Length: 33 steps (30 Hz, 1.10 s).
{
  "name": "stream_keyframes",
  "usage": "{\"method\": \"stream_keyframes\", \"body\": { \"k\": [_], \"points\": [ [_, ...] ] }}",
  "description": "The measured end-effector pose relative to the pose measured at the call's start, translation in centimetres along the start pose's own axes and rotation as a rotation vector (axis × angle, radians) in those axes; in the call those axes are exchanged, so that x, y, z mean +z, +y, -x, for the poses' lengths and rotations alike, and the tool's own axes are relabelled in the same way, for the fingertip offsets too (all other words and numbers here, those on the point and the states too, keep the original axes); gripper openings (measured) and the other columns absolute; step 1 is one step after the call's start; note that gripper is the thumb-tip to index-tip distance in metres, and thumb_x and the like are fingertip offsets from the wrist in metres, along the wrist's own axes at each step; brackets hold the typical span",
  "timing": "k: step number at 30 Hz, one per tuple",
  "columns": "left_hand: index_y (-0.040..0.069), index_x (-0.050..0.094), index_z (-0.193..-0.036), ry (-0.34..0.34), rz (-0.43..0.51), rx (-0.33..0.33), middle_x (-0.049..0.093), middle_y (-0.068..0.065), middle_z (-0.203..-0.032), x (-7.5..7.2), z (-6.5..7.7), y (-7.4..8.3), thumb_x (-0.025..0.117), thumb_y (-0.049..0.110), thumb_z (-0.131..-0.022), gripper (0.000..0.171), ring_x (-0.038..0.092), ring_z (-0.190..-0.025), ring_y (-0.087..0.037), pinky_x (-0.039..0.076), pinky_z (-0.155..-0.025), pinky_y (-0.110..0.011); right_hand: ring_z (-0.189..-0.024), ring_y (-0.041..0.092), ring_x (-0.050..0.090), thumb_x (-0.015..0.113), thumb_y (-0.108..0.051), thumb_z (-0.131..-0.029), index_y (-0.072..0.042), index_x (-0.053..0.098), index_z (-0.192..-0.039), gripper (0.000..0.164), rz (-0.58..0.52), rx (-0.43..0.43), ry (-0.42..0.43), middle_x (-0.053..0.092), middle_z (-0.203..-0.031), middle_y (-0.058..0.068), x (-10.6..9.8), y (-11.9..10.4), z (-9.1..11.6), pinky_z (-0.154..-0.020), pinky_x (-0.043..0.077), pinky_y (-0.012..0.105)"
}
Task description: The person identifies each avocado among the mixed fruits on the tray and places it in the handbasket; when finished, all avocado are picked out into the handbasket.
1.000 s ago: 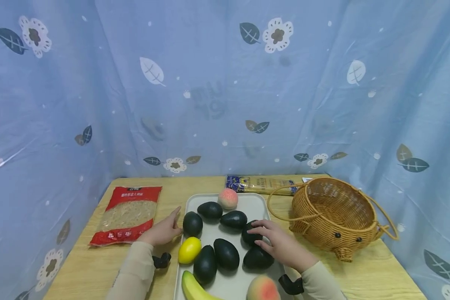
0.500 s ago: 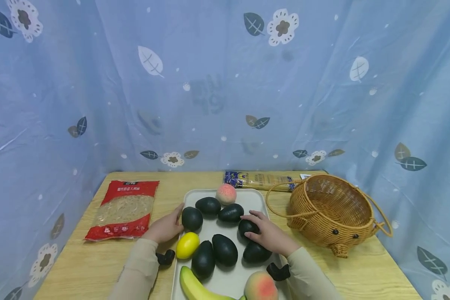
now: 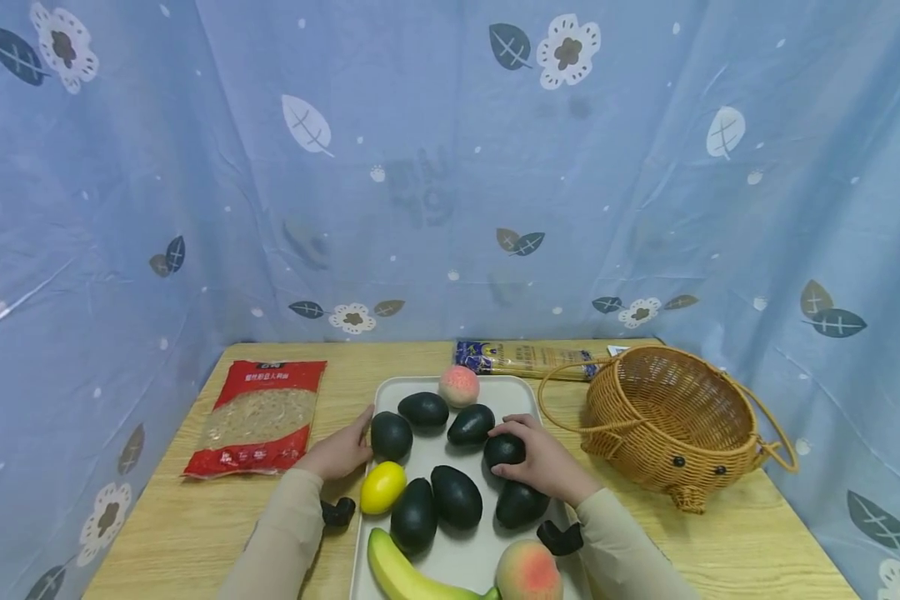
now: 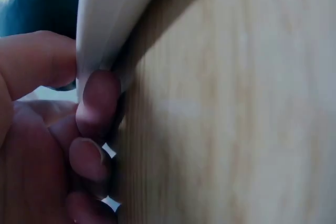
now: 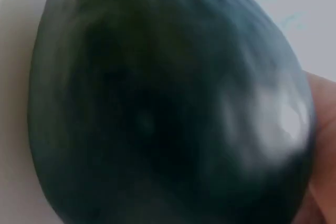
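Note:
A white tray (image 3: 487, 542) holds several dark avocados, a yellow lemon (image 3: 383, 487), a banana (image 3: 420, 579) and two peaches, one at the far rim (image 3: 459, 386) and one near the front (image 3: 529, 572). My left hand (image 3: 339, 452) grips the tray's left rim; in the left wrist view the thumb (image 4: 42, 59) lies over the rim and the fingers are curled against its outer side. My right hand (image 3: 543, 460) holds a dark avocado (image 3: 504, 451), thumb and fingers around it. Another avocado (image 3: 521, 504) lies just under that hand. A large avocado (image 5: 157, 108) fills the right wrist view.
A red pasta bag (image 3: 262, 417) lies left of the tray. Behind it, along the table's back edge, is a pack of spaghetti (image 3: 528, 360). A wicker basket (image 3: 637, 467) with looped handles stands at the right. Blue curtain (image 3: 450, 192) surrounds the table.
My right hand's fingers have closed around the avocado from a looser reach over it. My left hand's raised index finger has come down to the tray's rim. The head view has shifted slightly.

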<state>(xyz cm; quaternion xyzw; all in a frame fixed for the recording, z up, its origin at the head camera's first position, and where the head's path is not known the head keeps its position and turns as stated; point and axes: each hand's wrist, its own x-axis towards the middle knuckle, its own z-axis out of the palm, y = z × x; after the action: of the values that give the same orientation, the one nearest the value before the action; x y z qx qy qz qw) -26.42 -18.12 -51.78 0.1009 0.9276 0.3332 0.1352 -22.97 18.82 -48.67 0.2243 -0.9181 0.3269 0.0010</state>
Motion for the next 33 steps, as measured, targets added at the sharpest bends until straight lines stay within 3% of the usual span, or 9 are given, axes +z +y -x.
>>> {"method": "stream_keyframes", "body": {
  "k": [5, 7, 15, 23, 27, 33],
  "points": [
    [0.005, 0.022, -0.167, -0.028, 0.004, 0.027, 0.046, -0.029, -0.156, 0.2, -0.2, 0.0, 0.065, 0.018, -0.095, 0.084, 0.059, -0.114, -0.037, 0.041, -0.112, -0.062, -0.119, 0.041, 0.064, 0.091, -0.02, -0.081, -0.016, 0.073, -0.123, 0.046, 0.023, -0.015, 0.058, 0.056, -0.141, 0.019, -0.5, -0.3, 0.1, -0.101, 0.053, 0.056],
    [0.004, 0.023, -0.166, -0.034, 0.009, 0.003, 0.044, -0.029, -0.157, -0.1, 0.5, 0.8, 0.065, 0.016, -0.094, 0.084, 0.059, -0.117, -0.039, 0.038, -0.114, -0.064, -0.12, 0.041, 0.064, 0.092, -0.021, -0.081, -0.016, 0.073, -0.124, 0.046, 0.027, -0.033, 0.066, 0.057, -0.141, 0.019, -0.8, -0.6, 0.2, -0.101, 0.053, 0.055],
    [0.003, 0.02, -0.166, -0.049, 0.033, -0.031, 0.041, -0.031, -0.159, -0.3, 0.9, 1.0, 0.062, 0.012, -0.096, 0.082, 0.056, -0.123, -0.041, 0.037, -0.115, -0.065, -0.116, 0.037, 0.066, 0.09, -0.018, -0.083, -0.015, 0.072, -0.129, 0.05, -0.019, -0.035, 0.08, 0.053, -0.147, 0.019, -3.8, -2.6, 0.7, -0.095, 0.057, 0.049],
    [0.004, 0.017, -0.167, -0.074, 0.048, -0.009, 0.038, -0.032, -0.159, -0.7, 0.4, 0.7, 0.064, 0.014, -0.095, 0.086, 0.055, -0.118, -0.041, 0.036, -0.115, -0.065, -0.119, 0.043, 0.063, 0.091, -0.015, -0.082, -0.012, 0.071, -0.13, 0.052, -0.001, -0.049, 0.253, 0.049, -0.15, 0.02, -8.7, -3.1, 1.5, -0.087, 0.06, 0.05],
    [0.008, 0.018, -0.168, -0.082, 0.059, -0.009, 0.038, -0.028, -0.162, -0.7, 0.0, 0.2, 0.065, 0.017, -0.094, 0.088, 0.053, -0.124, -0.038, 0.031, -0.119, -0.062, -0.125, 0.049, 0.057, 0.089, -0.016, -0.084, -0.01, 0.069, -0.134, 0.054, 0.064, -0.006, 0.315, 0.046, -0.152, 0.021, -11.7, -2.0, 2.3, -0.09, 0.058, 0.058],
    [0.004, 0.017, -0.167, -0.084, 0.072, -0.017, 0.035, -0.03, -0.163, -0.7, 0.4, 1.1, 0.063, 0.012, -0.096, 0.085, 0.05, -0.132, -0.043, 0.029, -0.119, -0.063, -0.128, 0.057, 0.049, 0.086, -0.016, -0.088, -0.006, 0.065, -0.138, 0.056, 0.142, 0.096, 0.374, 0.041, -0.153, 0.027, -15.8, -0.6, 3.9, -0.091, 0.054, 0.068]
  ]
}}
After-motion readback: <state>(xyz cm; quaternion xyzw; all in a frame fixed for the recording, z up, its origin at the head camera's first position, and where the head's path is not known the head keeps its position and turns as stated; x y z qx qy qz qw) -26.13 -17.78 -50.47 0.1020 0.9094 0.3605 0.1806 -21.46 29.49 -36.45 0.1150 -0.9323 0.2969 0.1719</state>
